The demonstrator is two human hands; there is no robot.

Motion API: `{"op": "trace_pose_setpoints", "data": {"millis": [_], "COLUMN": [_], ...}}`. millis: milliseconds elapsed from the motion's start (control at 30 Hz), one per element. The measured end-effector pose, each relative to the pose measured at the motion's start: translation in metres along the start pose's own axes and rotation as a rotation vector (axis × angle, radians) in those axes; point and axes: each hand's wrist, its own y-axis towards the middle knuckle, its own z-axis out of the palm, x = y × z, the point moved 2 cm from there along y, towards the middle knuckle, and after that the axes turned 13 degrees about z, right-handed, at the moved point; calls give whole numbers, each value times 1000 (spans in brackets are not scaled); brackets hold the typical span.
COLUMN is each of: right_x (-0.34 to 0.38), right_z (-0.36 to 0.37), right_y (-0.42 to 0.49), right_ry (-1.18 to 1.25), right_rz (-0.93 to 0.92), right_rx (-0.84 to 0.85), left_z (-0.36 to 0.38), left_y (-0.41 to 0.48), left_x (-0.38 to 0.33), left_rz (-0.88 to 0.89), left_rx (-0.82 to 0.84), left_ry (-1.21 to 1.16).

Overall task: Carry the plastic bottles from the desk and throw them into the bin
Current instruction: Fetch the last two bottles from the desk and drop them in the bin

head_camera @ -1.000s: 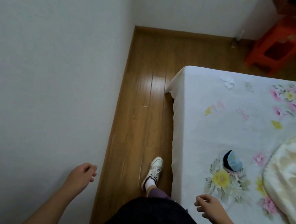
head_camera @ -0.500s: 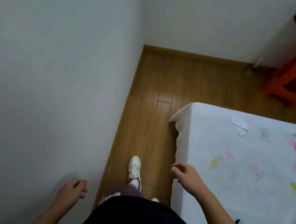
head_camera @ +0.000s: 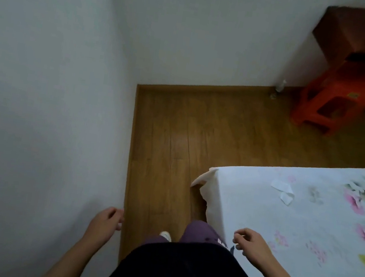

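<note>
While short of the bench [head_camera: 348,37] with left hand [head_camera: 104,224] and right hand [head_camera: 253,245] loosely curled, empty, expect light, crushable bottles; grip each round the middle.

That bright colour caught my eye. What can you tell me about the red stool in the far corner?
The red stool looks like moulded orange-red plastic, with splayed legs and open sides, and a small yellowish mark on one side. It stands upright on the wooden floor, its top partly under the dark brown furniture.
</note>
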Motion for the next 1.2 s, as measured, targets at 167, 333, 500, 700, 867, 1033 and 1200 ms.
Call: {"op": "trace_pose_setpoints", "data": {"millis": [167,333,500,700,867,1033,1200], "right_x": [42,134,261,380,404,379,338], "right_z": [-26,-57,-99,-162,-213,-253,-285], "right_y": [55,117,160,189,218,256,281], "right_ry": [80,102,50,62,186,333,556], "right_rz": [79,62,-65,-228,-189,-5,231], "right_rx": [-6,47,95,70,18,-42,-131], "left_z": [-11,-13,-19,-21,3,47,104], "left_y": [94,169,231,308,383,467,545], "left_x": [-78,-131,-165,-228,-310,-401,-505], "left_rz": [87,44,-57,-88,-33,101,275], "left_rx": [34,24,-34,-49,50,218,395], "left_ry": [33,69,49,25,125,250,367]}}
